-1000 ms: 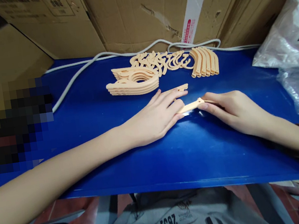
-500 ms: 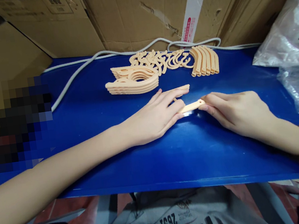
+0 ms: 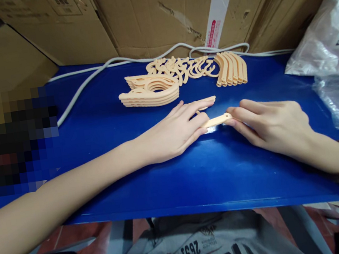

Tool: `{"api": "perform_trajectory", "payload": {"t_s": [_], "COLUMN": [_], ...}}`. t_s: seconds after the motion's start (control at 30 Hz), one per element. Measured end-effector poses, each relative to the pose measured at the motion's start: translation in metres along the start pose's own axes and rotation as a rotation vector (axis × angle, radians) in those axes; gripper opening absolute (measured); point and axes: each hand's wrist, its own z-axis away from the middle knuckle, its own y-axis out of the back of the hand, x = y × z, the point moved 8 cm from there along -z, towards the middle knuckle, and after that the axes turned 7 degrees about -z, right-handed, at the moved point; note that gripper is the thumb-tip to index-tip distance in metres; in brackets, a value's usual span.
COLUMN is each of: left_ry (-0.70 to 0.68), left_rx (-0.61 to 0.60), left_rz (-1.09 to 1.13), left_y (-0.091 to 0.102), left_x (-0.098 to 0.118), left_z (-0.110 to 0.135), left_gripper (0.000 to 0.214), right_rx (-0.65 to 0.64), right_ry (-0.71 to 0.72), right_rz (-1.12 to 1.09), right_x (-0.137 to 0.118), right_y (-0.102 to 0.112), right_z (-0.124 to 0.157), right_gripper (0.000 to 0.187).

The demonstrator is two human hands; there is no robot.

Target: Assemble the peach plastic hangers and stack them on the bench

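A cream plastic folding hanger (image 3: 218, 120) is low over the blue table, mostly covered by my fingers. My left hand (image 3: 178, 132) is closed on its left part, thumb below and fingers over the top; one arm of the hanger shows beyond the fingertips. My right hand (image 3: 270, 125) pinches at the holed end of the nearer arm, and whatever lies between its fingertips is hidden. Behind my left hand is a stack of folded hangers (image 3: 151, 98). Loose hanger hooks (image 3: 180, 68) lie in a pile farther back, with a row of curved hanger arms (image 3: 231, 68) to their right.
White cable (image 3: 87, 81) runs along the back of the blue table (image 3: 177, 184). Cardboard boxes (image 3: 147, 16) stand behind it. Plastic bags (image 3: 324, 38) lie at the right. A blurred-out dark area (image 3: 11, 145) covers the left side.
My right hand's fingers have shifted slightly at the hanger's end, with the knuckles a little higher. My left hand and the hanger stay nearly where they were.
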Motion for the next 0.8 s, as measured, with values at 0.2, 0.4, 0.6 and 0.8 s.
{"api": "perform_trajectory", "payload": {"t_s": [0.2,0.4,0.6,0.8], "left_ry": [0.010,0.013,0.027,0.023], "left_rx": [-0.016,-0.026,-0.027,-0.036], "left_rz": [0.014,0.022,0.035,0.029], "left_y": [-0.002,-0.002,-0.001,-0.002], "left_x": [0.000,-0.001,-0.001,-0.001], "left_z": [0.000,0.000,-0.001,0.000], "left_gripper": [0.025,0.026,0.026,0.026], "right_rx": [0.021,-0.044,-0.086,-0.042], "right_ry": [0.038,-0.041,-0.126,-0.115], "right_rz": [-0.043,-0.238,-0.440,-0.510], "right_x": [-0.001,0.009,0.018,0.017], "right_y": [0.004,-0.002,-0.010,-0.007], "right_z": [-0.001,-0.003,-0.003,-0.004], "right_gripper": [0.035,0.035,0.037,0.035]}}
